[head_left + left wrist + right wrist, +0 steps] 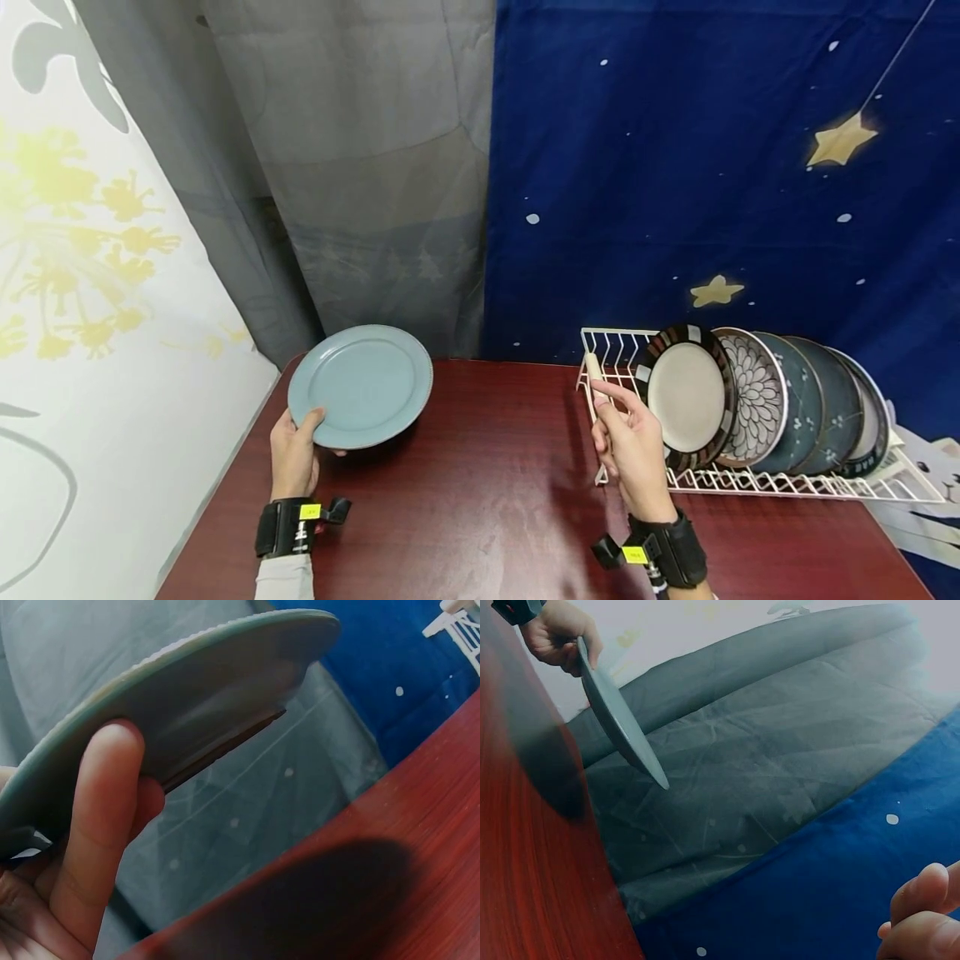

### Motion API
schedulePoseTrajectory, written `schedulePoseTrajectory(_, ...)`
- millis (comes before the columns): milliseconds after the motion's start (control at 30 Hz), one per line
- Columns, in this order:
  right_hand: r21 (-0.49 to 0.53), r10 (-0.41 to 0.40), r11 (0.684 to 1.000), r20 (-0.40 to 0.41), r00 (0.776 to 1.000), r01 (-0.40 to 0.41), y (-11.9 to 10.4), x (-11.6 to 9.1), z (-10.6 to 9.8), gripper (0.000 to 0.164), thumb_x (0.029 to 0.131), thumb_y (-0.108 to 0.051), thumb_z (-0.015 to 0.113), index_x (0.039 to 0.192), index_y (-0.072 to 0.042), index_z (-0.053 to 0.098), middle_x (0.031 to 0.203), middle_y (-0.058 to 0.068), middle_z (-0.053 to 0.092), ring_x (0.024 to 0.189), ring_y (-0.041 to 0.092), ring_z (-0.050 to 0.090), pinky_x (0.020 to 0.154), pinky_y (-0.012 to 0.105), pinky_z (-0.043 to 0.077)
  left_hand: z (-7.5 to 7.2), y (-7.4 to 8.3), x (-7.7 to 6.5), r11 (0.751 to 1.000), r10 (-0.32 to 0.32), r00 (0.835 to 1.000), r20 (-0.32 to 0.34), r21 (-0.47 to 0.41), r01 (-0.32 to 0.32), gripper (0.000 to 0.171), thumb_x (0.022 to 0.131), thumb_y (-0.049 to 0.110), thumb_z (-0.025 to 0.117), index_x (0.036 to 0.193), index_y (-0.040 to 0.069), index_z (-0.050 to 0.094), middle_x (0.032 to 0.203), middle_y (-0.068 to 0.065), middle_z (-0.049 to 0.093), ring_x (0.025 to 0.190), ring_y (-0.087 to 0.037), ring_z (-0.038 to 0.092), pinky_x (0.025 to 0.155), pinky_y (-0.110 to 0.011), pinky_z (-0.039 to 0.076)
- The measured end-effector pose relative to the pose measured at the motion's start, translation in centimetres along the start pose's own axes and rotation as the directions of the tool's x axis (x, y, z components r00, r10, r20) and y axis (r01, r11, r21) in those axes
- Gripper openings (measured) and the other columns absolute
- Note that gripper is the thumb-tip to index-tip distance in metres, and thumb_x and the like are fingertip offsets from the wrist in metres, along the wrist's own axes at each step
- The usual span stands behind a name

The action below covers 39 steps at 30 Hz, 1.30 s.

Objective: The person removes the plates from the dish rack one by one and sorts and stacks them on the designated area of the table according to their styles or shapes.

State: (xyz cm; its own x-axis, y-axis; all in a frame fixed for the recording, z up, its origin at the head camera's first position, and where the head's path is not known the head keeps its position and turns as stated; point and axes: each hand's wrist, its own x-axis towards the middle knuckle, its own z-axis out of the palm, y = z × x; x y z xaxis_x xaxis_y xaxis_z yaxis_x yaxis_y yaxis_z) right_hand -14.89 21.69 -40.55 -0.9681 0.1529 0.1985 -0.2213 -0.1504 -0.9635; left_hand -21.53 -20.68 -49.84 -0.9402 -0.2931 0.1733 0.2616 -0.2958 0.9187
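A round light-blue plate (367, 387) is tilted above the left part of the table. My left hand (294, 454) grips its near-left rim, thumb on the upper face and fingers beneath. The left wrist view shows the underside of the plate (217, 690) and its shadow on the table. My right hand (630, 446) is by the left end of a white wire dish rack (750, 481), index finger stretched over the cream handle (594, 367), the other fingers loosely bent. Whether it touches the handle cannot be told. In the right wrist view nothing shows between its fingertips (922, 900).
The rack holds several plates on edge, with a dark-rimmed cream plate (686, 400) foremost and a flower-patterned plate (753, 392) behind it. Under everything is a reddish-brown table (480, 492). Grey and blue curtains (675, 167) hang along its back edge.
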Motion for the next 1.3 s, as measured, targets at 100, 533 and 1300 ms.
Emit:
schedulePoseTrajectory(100,-0.003,0.003,1.000,0.001,1.000,-0.003,0.0,0.0,0.0,0.036,0.094,-0.014,0.053,0.125,0.002,0.047,0.048,0.004,0.042,0.029,0.008,0.028,0.025,0.041,0.009,-0.7,-0.1,-0.1,1.000,-0.008,1.000,-0.016,-0.004,0.008,0.041,0.092,0.010,0.056,0.129,-0.002,0.043,0.100,-0.023,0.063,0.058,-0.030,0.066,0.037,-0.052,0.045)
schedulePoseTrajectory(533,0.027,-0.016,1.000,0.017,1.000,0.015,-0.1,0.0,-0.5,0.030,0.095,-0.009,0.049,0.122,0.004,0.047,0.047,0.002,0.042,0.029,0.006,0.028,0.021,0.034,0.012,-1.8,0.4,-1.1,0.997,-0.047,0.998,-0.035,0.056,0.048,0.047,0.094,0.011,0.052,0.136,-0.003,0.036,0.113,-0.023,0.058,0.061,-0.026,0.067,0.042,-0.044,0.051)
schedulePoseTrajectory(1300,0.021,-0.019,1.000,0.013,1.000,0.019,-0.3,0.2,-1.0,0.033,0.096,-0.015,0.049,0.124,0.002,0.047,0.049,0.004,0.043,0.028,0.008,0.027,0.022,0.036,0.013,-2.7,-1.1,-0.3,0.986,-0.082,0.996,-0.027,0.145,0.085,0.050,0.096,0.015,0.049,0.137,-0.004,0.031,0.112,-0.025,0.055,0.069,-0.026,0.067,0.053,-0.049,0.052)
